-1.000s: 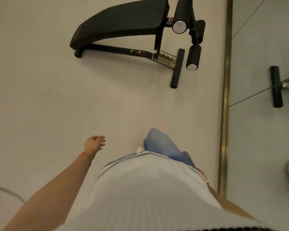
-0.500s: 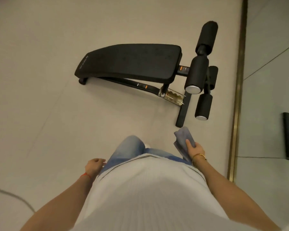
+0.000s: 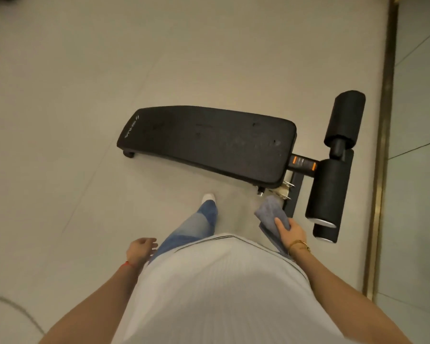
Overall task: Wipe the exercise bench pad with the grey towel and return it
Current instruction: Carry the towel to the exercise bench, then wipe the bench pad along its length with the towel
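While right hand [image 3: 292, 233] grips grey towel [image 3: 273, 214], foam rollers [image 3: 327, 194] flank the bench pad [image 3: 209, 142].

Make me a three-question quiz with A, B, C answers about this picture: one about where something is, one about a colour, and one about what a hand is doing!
1. Where is the grey towel?
A. on the bench pad
B. in the right hand
C. on the floor

2. What colour is the bench pad?
A. black
B. red
C. white

3. What is the left hand doing?
A. holding the towel
B. pressing on the pad
C. holding nothing

Answers:
1. B, the right hand grips the towel beside the hip, with the thumb lying across it.
2. A, the long pad is black all over.
3. C, the left hand hangs at the person's side with loose fingers, and nothing is in it.
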Demonstrator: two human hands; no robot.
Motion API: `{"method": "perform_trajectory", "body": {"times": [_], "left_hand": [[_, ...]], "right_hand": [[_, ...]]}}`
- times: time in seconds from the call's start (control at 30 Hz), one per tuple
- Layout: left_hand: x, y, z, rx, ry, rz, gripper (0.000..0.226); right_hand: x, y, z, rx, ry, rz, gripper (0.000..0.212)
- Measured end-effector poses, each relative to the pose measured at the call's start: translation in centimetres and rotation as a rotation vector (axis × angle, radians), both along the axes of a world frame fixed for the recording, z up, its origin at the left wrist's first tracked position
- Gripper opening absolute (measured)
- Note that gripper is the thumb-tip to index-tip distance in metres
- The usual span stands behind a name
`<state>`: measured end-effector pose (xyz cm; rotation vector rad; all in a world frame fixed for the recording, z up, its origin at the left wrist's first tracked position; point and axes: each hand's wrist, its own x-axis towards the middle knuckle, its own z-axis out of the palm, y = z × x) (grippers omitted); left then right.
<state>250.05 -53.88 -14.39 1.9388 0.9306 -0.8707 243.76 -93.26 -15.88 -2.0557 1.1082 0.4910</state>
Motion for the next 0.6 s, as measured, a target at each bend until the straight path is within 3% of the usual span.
{"method": "perform_trajectory", "body": {"times": [0.1,0.2,0.4,0.6], "left_hand": [[7.5,-0.9,-0.2,-0.039,-0.094,-0.021,0.031],[14.7,-2.8,-0.2,-0.007,-0.166,-0.2,0.028],[25.5,-9.2,0.0,0.133,-0.355,-0.611,0.026],[31.3,-16.7,-3.2,0.134,-0.508,-0.731,0.028]], "right_hand": [[5.2,-0.2,0.2,-0.014,-0.038,-0.006,0.043],[10.4,-1.1,0.6,-0.083,-0.081,0.015,0.044],[19.9,-4.4,2.2,-0.456,-0.136,0.215,0.046],[26.2,-7.5,-1.9,-0.714,-0.049,0.409,0.054]]}}
